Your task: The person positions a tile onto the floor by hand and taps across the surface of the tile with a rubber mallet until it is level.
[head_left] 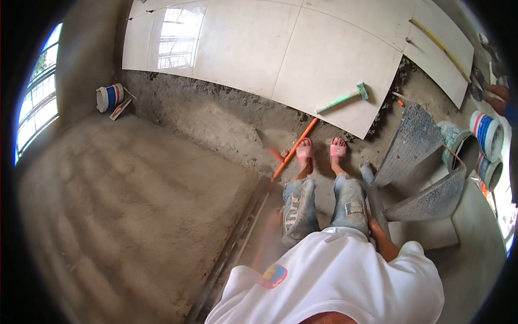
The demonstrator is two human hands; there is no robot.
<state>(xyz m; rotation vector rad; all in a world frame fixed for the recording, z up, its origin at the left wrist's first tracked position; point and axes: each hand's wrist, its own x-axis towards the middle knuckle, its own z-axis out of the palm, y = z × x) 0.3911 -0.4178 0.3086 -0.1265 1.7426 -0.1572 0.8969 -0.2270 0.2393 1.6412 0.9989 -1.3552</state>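
My left hand (275, 217) is a blur beside my left knee, near the long straight metal bar (233, 254) on the floor. Its fingers cannot be made out. Against the outside of my right thigh rests my right hand (372, 224), close to a grey pole-like piece (376, 208), fingers hidden. Ahead of my left foot an orange pole (295, 147) slants up to the tile edge. A trowel-like tool with a red handle (276, 155) lies next to it. A rubber mallet (340, 101) with a green handle lies on the large pale tiles (243, 48).
Bare grey mortar (135, 200) spreads on the left, with a white-and-blue bucket (110, 98) by the wall. On the right stand a cut-open dark container (411, 143) and several buckets (486, 129). A yellow strip (440, 46) lies on tiles near another person's legs (495, 92).
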